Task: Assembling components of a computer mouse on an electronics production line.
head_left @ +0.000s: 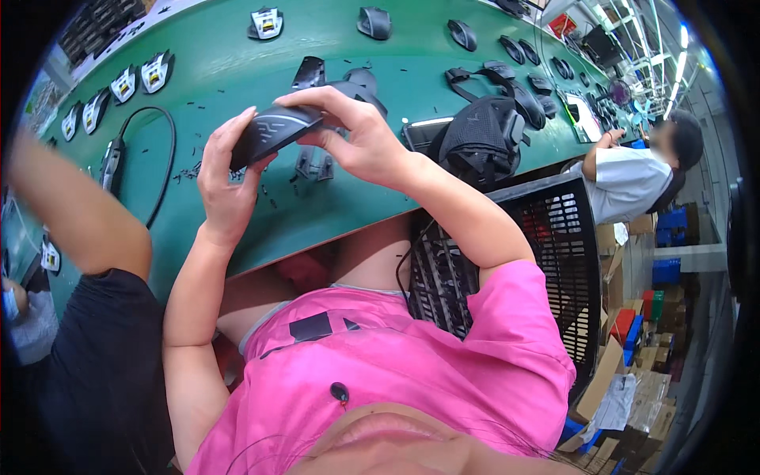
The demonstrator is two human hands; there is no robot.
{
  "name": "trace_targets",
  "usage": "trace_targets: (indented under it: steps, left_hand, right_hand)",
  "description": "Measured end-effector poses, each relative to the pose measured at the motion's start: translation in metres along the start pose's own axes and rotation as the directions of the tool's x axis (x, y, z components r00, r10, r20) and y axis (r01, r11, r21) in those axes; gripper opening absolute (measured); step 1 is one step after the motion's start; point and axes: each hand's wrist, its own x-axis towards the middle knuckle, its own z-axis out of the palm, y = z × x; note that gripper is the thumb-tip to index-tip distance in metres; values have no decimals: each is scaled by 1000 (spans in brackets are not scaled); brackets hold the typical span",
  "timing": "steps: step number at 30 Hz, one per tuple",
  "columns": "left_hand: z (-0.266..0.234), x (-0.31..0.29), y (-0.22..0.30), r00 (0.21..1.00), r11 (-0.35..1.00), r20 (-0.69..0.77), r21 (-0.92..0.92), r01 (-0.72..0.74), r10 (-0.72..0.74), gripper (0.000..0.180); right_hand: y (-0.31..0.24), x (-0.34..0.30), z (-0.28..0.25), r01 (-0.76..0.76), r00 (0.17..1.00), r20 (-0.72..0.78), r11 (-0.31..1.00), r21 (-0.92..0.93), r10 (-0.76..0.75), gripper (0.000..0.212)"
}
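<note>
One black mouse shell (277, 134) is held, tilted, above the green table (237, 75). The left hand (218, 186) pinches its left end between thumb and fingers, and the right hand (368, 142) pinches its right end similarly. Small black pieces (190, 170) lie scattered nearby; a black bag (479, 142) rests to the right.

table: green top (317, 36), running to the right
bag: 1 black mesh bag (479, 138) by the table's near edge, right of the middle
tool: 1 dark slim tool (113, 165) toward the table's left end, black cord (172, 146) curving beside it
crate: 1 black slotted crate (590, 253) beside the table's near edge
neighbours: black sleeve (111, 340) at left; person in white (631, 178) by the table's right end
floor: cardboard boxes (653, 380) at right, blue bins (669, 227) farther off
</note>
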Motion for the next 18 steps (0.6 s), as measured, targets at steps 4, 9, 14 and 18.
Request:
trace_targets:
  steps: [4,9,14,18]
  left_hand:
    - [-3,1,2,999,1000,-23,3,25,-25,61]
    - [-4,2,7,982,974,6,-124,189,-189,60]
    - [-3,4,6,993,998,97,-18,66,-64,60]
    - [-4,1,4,984,986,142,-107,124,-108,60]
  right_hand:
    - [-4,0,-6,-88,993,77,996,22,86,41]
    - [-4,0,1,-13,999,-34,999,-50,11,39]
    - [-1,-2,1,141,990,55,931,-337,-131,41]
    - [-5,-2,6,173,985,81,907,-385,-153,44]
